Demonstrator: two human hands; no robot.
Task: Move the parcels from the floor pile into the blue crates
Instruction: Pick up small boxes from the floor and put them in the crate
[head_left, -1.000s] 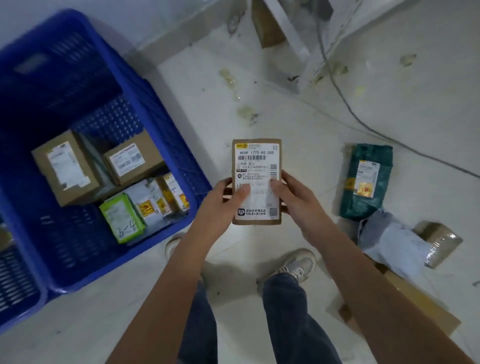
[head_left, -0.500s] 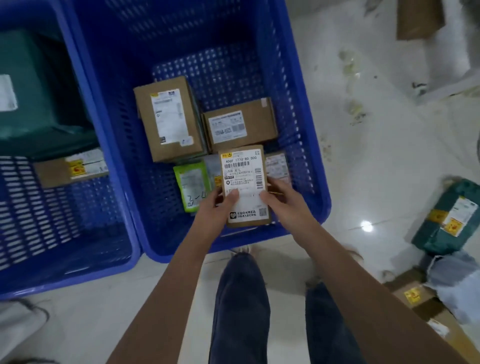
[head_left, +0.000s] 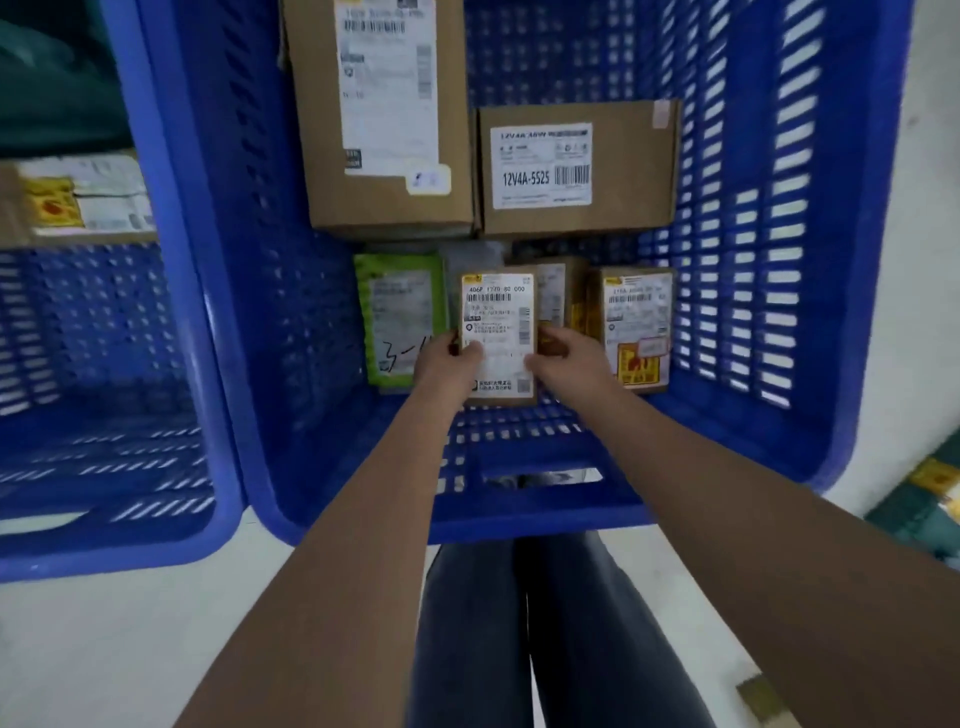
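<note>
Inside the blue crate (head_left: 857, 260), both hands, left (head_left: 447, 371) and right (head_left: 569, 358), grip a labelled parcel (head_left: 498, 322); two cardboard boxes (head_left: 576, 166) lie at 12 o'clock.

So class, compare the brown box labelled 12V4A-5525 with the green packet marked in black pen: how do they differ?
The brown cardboard box labelled 12V4A-5525 looks rigid and lies with its long side across; the green packet looks flat and lies lengthwise. The box sits farther from the person, the packet nearer, beside the left hand. Both carry white labels and lie in the blue crate.
</note>
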